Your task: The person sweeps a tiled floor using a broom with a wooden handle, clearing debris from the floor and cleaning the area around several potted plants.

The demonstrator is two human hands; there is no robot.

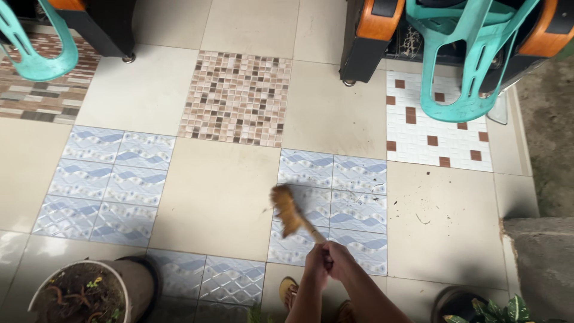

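Patchwork tiled floor (215, 197) — teal chair (472, 66), potted plant (84, 293) around broom (290, 212)

One hand broom (288, 210), two teal plastic chairs (472, 60) (37, 51), two plant pots (89, 291) (463, 305).

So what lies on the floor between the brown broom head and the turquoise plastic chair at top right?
Head view: only floor tiles between the blurred brown broom head and the turquoise plastic chair, blue wave-patterned tiles scattered with dark specks, then white brick-patterned tiles.
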